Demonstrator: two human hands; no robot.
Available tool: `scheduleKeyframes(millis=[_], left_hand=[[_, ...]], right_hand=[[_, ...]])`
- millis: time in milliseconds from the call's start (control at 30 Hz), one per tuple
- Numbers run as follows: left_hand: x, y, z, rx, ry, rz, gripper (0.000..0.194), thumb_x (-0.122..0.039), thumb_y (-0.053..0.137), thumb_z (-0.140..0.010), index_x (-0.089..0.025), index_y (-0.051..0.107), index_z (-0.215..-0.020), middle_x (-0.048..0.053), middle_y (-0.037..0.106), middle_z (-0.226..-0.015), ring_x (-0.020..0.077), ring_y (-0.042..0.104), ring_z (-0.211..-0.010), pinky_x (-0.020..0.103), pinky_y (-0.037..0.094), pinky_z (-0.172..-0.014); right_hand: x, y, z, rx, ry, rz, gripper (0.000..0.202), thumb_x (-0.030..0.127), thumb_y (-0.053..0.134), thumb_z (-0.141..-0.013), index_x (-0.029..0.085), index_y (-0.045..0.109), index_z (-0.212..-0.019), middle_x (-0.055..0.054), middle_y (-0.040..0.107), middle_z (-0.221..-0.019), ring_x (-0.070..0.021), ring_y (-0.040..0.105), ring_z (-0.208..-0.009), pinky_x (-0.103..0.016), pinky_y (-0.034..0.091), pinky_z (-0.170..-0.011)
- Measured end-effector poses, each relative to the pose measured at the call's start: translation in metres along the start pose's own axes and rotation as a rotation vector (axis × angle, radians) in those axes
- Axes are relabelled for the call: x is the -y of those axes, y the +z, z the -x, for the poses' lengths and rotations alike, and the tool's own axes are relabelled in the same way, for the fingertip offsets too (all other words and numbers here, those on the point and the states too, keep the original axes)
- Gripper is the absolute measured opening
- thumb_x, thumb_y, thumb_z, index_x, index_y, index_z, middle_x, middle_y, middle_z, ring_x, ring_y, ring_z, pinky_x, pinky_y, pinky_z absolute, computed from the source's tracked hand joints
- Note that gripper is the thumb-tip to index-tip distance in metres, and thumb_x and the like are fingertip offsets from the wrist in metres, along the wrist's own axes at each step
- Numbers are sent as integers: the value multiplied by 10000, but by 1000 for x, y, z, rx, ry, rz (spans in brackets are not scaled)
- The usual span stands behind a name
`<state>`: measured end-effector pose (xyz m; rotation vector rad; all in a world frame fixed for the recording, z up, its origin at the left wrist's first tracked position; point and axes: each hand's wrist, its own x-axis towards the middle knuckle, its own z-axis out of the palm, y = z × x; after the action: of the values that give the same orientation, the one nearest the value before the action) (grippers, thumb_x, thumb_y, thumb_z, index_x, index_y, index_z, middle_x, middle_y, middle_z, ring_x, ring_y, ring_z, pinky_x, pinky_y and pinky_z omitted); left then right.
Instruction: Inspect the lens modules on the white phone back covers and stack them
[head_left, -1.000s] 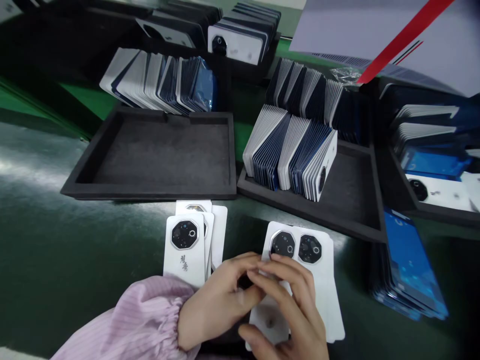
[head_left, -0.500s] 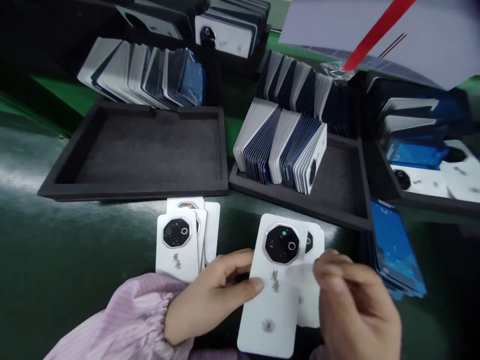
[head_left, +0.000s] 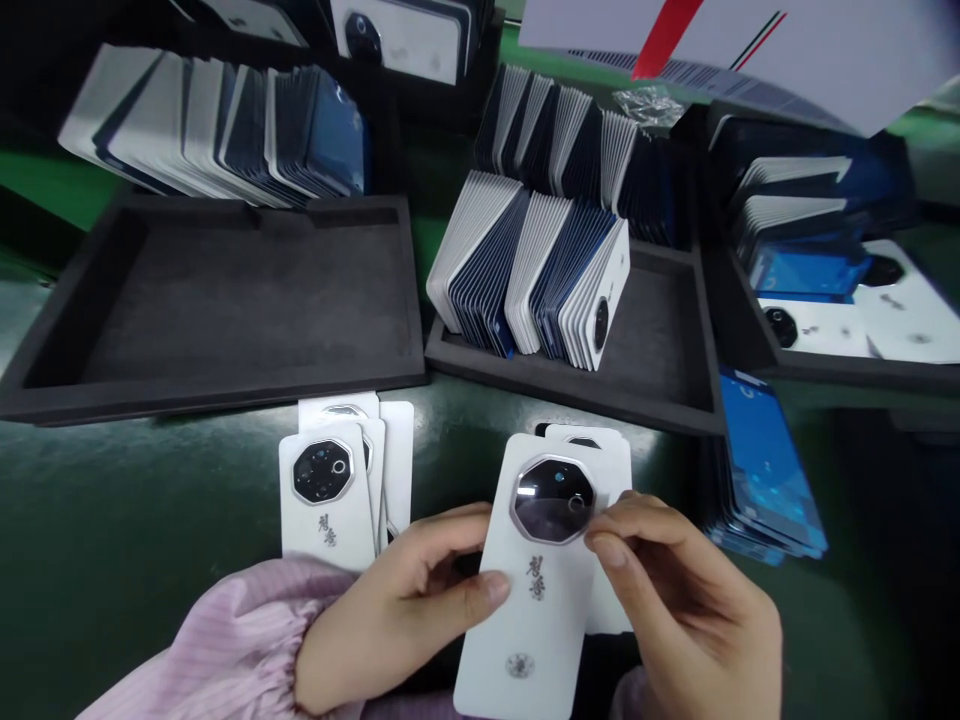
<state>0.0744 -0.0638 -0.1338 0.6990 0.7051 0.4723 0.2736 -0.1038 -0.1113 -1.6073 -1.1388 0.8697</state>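
Our left hand [head_left: 397, 605] holds the white panel [head_left: 525, 625]; we should work lightly at the camera patch [head_left: 551, 500] with our right fingers [head_left: 616, 556], pinched close, whether on anything we cannot tell.

Left hand [head_left: 409, 605] angled inward, thumb extended; right hand [head_left: 694, 610] curled, thumb and forefinger pinched close.

a glossy dark green tabletop [head_left: 172, 500] catches pale light, with brighter green surfaces [head_left: 56, 180] behind.
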Motion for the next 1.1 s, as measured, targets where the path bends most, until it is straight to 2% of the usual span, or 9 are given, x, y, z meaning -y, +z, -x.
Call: scheduleKeyframes(millis=[233, 667, 900, 1100], left_hand=[[-2, 2, -1, 20, -3, -7, 295, -277, 667, -1031, -365, 777, -1290, 30, 702, -1388, 248, 688, -1186, 308, 544, -996], [0, 1, 1, 32, -10, -34, 279, -300, 673, -1021, -360, 792, -1267, 46, 691, -1309, 253, 672, -1133, 312, 576, -943], [0, 2, 0, 28, 4, -51, 285, -303, 657, -1029, -376, 785, -1273, 43, 687, -1315, 245, 668, -1137, 312, 573, -966], [-1, 1, 1, 25, -12, -68, 279, -313, 663, -1024, -363, 790, -1267, 46, 676, -1282, 246, 669, -1107, 330, 587, -956]], right_hand=[[-1, 2, -2, -14, 47, -2, 175, 149, 729, -899, 310, 760, -839, 64, 712, -750, -104, 618, -672, -165, 503, -627], [1, 4, -3, -30, 95, 28, 162, 168, 742, -884, 323, 771, -844, 60, 718, -767, -111, 621, -680, -174, 496, -611], [0, 4, -5, -36, 99, 57, 140, 204, 732, -890, 320, 757, -815, 58, 634, -671, -111, 514, -589, -204, 442, -548], [-1, 1, -3, -13, 162, -10, 103, 236, 735, -904, 301, 749, -825, 61, 577, -615, -86, 456, -519, -184, 375, -465]])
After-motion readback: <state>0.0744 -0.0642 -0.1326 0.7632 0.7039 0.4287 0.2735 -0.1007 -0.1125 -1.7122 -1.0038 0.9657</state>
